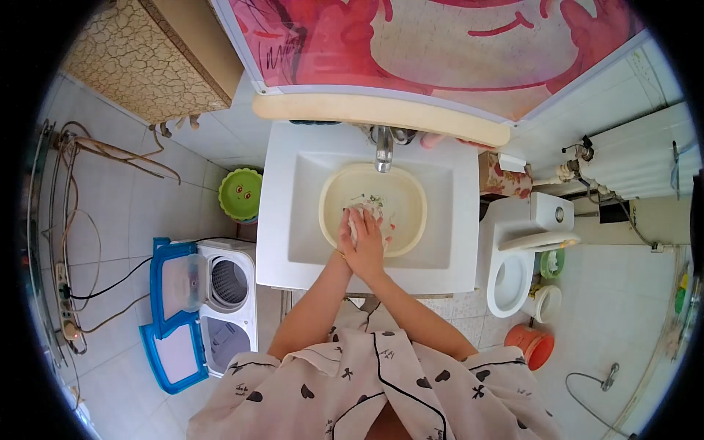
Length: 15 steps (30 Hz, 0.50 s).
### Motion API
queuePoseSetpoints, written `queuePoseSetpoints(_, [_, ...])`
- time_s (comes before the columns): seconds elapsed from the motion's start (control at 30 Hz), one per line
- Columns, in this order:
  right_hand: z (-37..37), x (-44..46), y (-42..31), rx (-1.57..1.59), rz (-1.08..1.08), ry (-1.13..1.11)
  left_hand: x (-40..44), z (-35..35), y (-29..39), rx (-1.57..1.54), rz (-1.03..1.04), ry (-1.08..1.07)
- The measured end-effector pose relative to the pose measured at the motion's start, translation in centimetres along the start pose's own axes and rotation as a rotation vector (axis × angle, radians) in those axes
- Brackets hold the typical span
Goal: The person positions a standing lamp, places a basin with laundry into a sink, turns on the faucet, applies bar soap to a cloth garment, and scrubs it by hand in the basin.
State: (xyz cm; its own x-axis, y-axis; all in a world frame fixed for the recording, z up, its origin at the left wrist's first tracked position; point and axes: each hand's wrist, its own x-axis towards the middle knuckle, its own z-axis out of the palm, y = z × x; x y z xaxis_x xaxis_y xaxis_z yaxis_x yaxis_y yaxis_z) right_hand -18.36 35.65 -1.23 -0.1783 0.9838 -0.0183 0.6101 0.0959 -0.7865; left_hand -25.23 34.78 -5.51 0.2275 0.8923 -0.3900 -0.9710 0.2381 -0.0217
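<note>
A cream plastic basin (416, 192) sits inside the white sink (308, 198), beneath the chrome faucet (383, 150). Inside it lies a wet-looking whitish cloth (372, 205) with small green and red marks; its exact kind is hard to make out. My left hand (344, 233) and my right hand (366, 242) are pressed together over the near side of the basin. Part of the cloth is squeezed between them. The right hand lies across the left, its fingers pointing toward the faucet, and it hides much of the left hand's fingers.
To the left stands a twin-tub washing machine (249, 286) with its blue-framed lids (174, 323) raised. A green basin (240, 193) is beside the sink. A toilet (506, 282) and an orange bucket (534, 346) are at right. A cream shelf (381, 114) overhangs the sink's back.
</note>
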Motion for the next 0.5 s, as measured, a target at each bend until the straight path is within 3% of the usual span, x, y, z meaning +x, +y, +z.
queuePoseSetpoints(0.07, [-0.6, 1.7, 0.7, 0.039, 0.033, -0.022, 1.4, -2.4, -0.7, -0.06, 0.008, -0.202])
queuePoseSetpoints(0.17, [-1.2, 4.7, 4.7, 0.45, 0.271, -0.217, 0.4, 2.2, -3.7, 0.311, 0.166, 0.204])
queuePoseSetpoints(0.2, [-0.7, 5.3, 6.5, 0.651, 0.36, -0.282, 0.5, 2.0, -4.1, 0.498, 0.175, 0.266])
queuePoseSetpoints(0.23, [0.2, 5.7, 8.7, 0.856, 0.44, -0.35, 0.5, 2.3, -3.8, 0.438, 0.165, 0.243])
queuePoseSetpoints(0.27, [1.5, 5.2, 10.0, 0.392, 0.105, -0.204, 0.7, 2.7, -3.2, 0.375, 0.158, 0.215])
queuePoseSetpoints(0.3, [1.7, 4.0, 8.8, 0.364, 0.081, -0.174, 0.7, 3.0, -2.7, 0.31, 0.149, 0.192])
queuePoseSetpoints(0.4, [0.4, 0.5, 2.3, 0.289, 0.028, -0.092, -0.8, 3.1, 0.6, 0.097, 0.011, -0.144])
queuePoseSetpoints(0.5, [-0.9, 1.2, 0.1, 0.217, -0.001, -0.024, 0.7, -1.2, -1.1, -0.008, 0.235, 0.059])
